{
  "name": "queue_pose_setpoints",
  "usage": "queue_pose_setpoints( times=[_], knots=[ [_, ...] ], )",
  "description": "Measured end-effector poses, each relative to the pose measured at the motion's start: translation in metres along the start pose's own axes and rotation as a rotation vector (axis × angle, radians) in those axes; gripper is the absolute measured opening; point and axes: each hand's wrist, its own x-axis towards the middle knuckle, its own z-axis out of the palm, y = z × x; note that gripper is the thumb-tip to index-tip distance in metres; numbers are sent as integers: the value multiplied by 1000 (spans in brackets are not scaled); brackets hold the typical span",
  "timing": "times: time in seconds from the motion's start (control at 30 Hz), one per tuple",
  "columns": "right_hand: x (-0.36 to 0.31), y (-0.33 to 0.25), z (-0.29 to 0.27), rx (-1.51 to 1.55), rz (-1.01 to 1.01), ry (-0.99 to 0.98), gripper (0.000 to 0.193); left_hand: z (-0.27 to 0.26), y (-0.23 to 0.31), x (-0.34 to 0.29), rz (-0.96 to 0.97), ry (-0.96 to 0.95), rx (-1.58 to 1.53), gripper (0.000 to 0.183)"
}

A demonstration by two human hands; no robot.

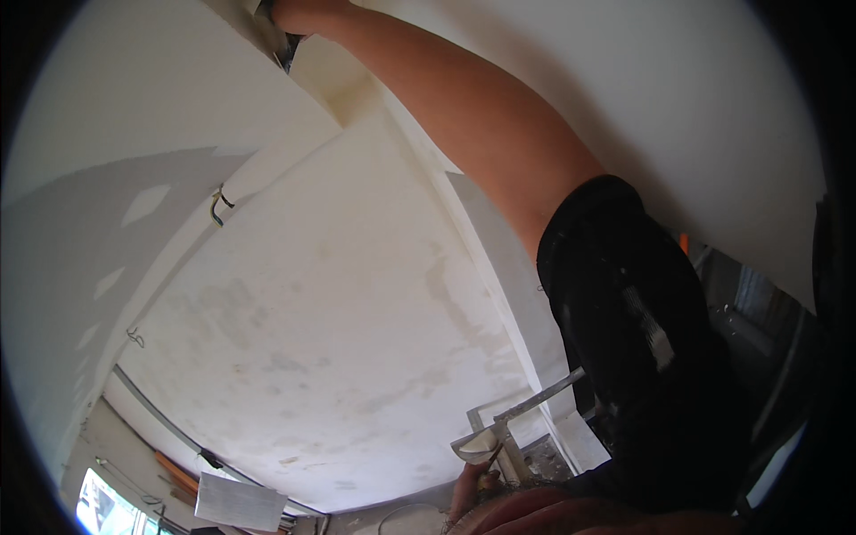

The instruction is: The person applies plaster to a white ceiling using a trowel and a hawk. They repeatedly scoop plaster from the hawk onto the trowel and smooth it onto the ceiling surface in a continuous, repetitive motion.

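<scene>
Head view shows your right hand pressing a scraper blade to the ceiling, grip cropped, so next stroke needs steady pressure along the corner seam.

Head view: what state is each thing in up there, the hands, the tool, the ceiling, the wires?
Right hand: raised to the ceiling, grip shut on scraper.
Scraper: blade pressed into the ceiling corner.
Left hand: low, holding a tool, partly hidden.
Ceiling: plastered, blotchy grey patches.
Wires: bare ends hanging out.
</scene>
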Motion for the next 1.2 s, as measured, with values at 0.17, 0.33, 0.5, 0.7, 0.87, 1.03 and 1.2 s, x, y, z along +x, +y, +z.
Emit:
queue_pose_setpoints(
  times=[0.17,0.33,0.5,0.7,0.87,1.03,1.2],
  knots=[
    [3,-11,2,100,95,-97,39,-14,6,-1,-110,-42,-112,38],
    [-1,-19,4,114,118,-130,34,-12,7,-3,-43,141,-47,37],
    [-11,-33,-4,242,103,-107,36,-15,11,-7,-71,119,-79,37],
    [-14,-61,-26,294,88,-109,35,1,16,-20,-165,121,25,18],
    [-16,-94,-57,280,55,-81,33,31,12,-30,-187,106,100,18],
    [-16,-126,-82,256,66,-42,31,65,13,-37,-144,65,131,18],
    [-27,-159,-108,242,89,2,29,90,6,-46,-95,41,159,19]
  ],
)
